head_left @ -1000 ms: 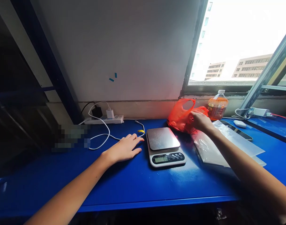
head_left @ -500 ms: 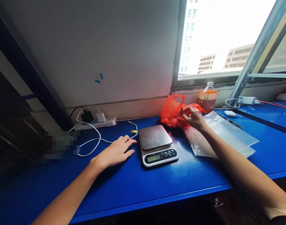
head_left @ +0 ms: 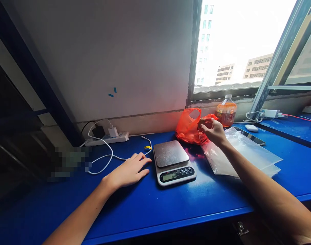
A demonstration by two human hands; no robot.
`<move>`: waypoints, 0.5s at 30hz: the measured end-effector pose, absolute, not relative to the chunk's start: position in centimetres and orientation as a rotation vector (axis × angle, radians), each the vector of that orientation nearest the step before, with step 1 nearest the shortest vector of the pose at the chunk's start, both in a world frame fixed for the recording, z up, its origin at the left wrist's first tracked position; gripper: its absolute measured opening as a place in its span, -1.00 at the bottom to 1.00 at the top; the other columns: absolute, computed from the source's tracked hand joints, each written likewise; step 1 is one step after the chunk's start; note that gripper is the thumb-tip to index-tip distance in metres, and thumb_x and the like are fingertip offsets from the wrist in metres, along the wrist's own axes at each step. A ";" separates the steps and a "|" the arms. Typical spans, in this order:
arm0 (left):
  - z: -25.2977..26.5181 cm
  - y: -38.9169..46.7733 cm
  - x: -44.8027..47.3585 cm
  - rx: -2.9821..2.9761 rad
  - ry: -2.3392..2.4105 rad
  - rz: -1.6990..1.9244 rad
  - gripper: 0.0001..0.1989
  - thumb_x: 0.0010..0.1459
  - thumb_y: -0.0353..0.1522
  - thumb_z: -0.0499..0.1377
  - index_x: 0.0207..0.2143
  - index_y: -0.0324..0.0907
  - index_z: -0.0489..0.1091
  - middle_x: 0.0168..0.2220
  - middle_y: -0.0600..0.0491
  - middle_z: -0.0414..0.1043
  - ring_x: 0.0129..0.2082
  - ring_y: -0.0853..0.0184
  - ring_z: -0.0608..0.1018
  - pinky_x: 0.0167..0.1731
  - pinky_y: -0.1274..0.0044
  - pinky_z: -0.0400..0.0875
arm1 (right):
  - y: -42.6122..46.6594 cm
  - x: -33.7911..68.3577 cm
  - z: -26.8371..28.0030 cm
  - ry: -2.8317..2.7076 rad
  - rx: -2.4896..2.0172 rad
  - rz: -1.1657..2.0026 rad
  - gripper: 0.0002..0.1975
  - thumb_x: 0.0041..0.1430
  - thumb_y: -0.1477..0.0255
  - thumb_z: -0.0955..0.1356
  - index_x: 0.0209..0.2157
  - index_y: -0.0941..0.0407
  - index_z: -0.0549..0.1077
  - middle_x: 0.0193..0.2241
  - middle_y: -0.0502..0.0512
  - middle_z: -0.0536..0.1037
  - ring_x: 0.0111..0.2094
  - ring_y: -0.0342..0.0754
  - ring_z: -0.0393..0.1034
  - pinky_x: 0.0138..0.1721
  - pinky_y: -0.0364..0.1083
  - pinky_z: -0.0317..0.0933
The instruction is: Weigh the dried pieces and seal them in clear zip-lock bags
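On the blue table, a kitchen scale (head_left: 171, 154) with a steel plate stands in the middle, its display reading about 0.0. My left hand (head_left: 133, 169) lies palm down just left of the scale, fingers apart and holding nothing. At the mouth of a red plastic bag (head_left: 188, 127), my right hand (head_left: 214, 131) pinches a small brown piece (head_left: 201, 121) between thumb and fingers. The piece is too small and dark to name. What lies inside the bag is hidden. Clear plastic bags (head_left: 249, 153) lie flat under my right forearm.
Behind the red bag stands an orange-labelled drink bottle (head_left: 226, 110). A phone (head_left: 255, 137) and a white earbud case (head_left: 251, 128) rest at the right. White cable (head_left: 112, 156) loops left of my hand near a power strip (head_left: 119, 137). The table's front edge (head_left: 176, 223) runs below.
The view has shifted slightly, so everything sits a little lower. My right hand stays by the red bag with the brown piece; my left hand still rests beside the scale.
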State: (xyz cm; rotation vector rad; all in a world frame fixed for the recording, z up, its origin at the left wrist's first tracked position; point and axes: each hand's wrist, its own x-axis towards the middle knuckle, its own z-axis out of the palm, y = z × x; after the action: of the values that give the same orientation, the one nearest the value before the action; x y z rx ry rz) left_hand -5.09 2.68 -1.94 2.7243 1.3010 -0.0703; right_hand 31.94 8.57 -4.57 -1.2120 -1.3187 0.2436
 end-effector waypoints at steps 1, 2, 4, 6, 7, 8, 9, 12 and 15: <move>-2.0 2.7 -5.1 2.728 1.298 -0.067 -0.60 0.25 -0.24 -0.04 0.11 -0.08 0.26 0.02 -0.05 0.28 0.05 0.18 0.32 0.06 0.33 0.23 | 8.3 31.7 -4.3 -1.296 -1.164 0.312 -0.72 -0.01 0.36 0.35 -0.24 0.19 0.41 -0.43 0.13 0.56 -0.48 -0.07 0.48 -0.38 -0.04 0.39; -2.0 2.7 -5.1 2.730 1.296 -0.066 -0.60 0.25 -0.24 -0.04 0.11 -0.08 0.26 0.02 -0.04 0.28 0.05 0.18 0.32 0.06 0.33 0.24 | 8.1 31.4 -4.0 -1.282 -1.131 0.359 -0.71 -0.03 0.35 0.36 -0.23 0.20 0.40 -0.42 0.13 0.56 -0.48 -0.08 0.48 -0.39 -0.04 0.40; -2.0 2.7 -5.1 2.729 1.298 -0.068 -0.59 0.25 -0.24 -0.04 0.12 -0.09 0.26 0.02 -0.05 0.28 0.04 0.18 0.33 0.05 0.33 0.25 | 7.5 30.6 -3.4 -1.268 -1.075 0.398 -0.67 -0.03 0.33 0.38 -0.22 0.19 0.38 -0.42 0.12 0.55 -0.49 -0.09 0.47 -0.40 -0.04 0.41; -2.0 2.7 -5.1 2.730 1.298 -0.074 -0.59 0.25 -0.24 -0.04 0.12 -0.09 0.26 0.02 -0.05 0.28 0.03 0.18 0.34 0.04 0.33 0.26 | 6.8 29.7 -2.8 -1.281 -1.016 0.410 -0.66 -0.03 0.31 0.40 -0.22 0.18 0.37 -0.43 0.11 0.55 -0.48 -0.10 0.47 -0.39 -0.05 0.42; -2.0 2.7 -5.1 2.733 1.297 -0.075 -0.60 0.25 -0.24 -0.04 0.12 -0.09 0.26 0.02 -0.04 0.28 0.02 0.18 0.34 0.04 0.33 0.27 | 6.4 29.2 -2.4 -1.300 -0.984 0.420 -0.66 -0.03 0.31 0.41 -0.22 0.16 0.36 -0.43 0.10 0.55 -0.47 -0.10 0.47 -0.38 -0.06 0.42; -1.9 2.7 -5.0 2.735 1.294 -0.076 -0.60 0.25 -0.24 -0.04 0.12 -0.08 0.26 0.02 -0.04 0.28 0.03 0.18 0.34 0.04 0.33 0.27 | 6.0 28.7 -2.1 -1.325 -0.951 0.436 -0.67 -0.02 0.31 0.41 -0.22 0.15 0.36 -0.43 0.09 0.55 -0.46 -0.10 0.47 -0.38 -0.06 0.42; -1.9 2.7 -5.0 2.738 1.293 -0.077 -0.60 0.25 -0.24 -0.04 0.12 -0.09 0.26 0.02 -0.04 0.28 0.03 0.18 0.33 0.04 0.33 0.27 | 5.5 28.3 -1.8 -1.354 -0.918 0.454 -0.68 -0.01 0.32 0.41 -0.21 0.14 0.35 -0.42 0.08 0.55 -0.46 -0.11 0.47 -0.38 -0.07 0.41; -2.0 2.8 -5.0 2.735 1.292 -0.077 -0.60 0.25 -0.24 -0.04 0.12 -0.09 0.26 0.03 -0.04 0.27 0.03 0.18 0.33 0.05 0.32 0.26 | 4.3 27.2 -1.0 -1.417 -0.850 0.483 -0.70 0.03 0.33 0.40 -0.20 0.11 0.33 -0.42 0.07 0.56 -0.49 -0.11 0.47 -0.39 -0.08 0.41; -2.1 2.8 -5.1 2.729 1.285 -0.058 -0.60 0.26 -0.23 -0.04 0.12 -0.07 0.25 0.03 -0.03 0.27 0.03 0.19 0.33 0.05 0.32 0.26 | 3.6 26.5 -0.9 -1.431 -0.816 0.499 -0.71 0.07 0.33 0.38 -0.17 0.10 0.31 -0.40 0.07 0.56 -0.46 -0.10 0.48 -0.34 -0.05 0.42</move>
State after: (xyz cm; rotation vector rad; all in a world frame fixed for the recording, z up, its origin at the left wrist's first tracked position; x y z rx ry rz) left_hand -5.07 2.81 -2.09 2.7289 1.2854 -0.0582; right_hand 26.50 3.63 -0.85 -0.8160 -1.4311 0.4987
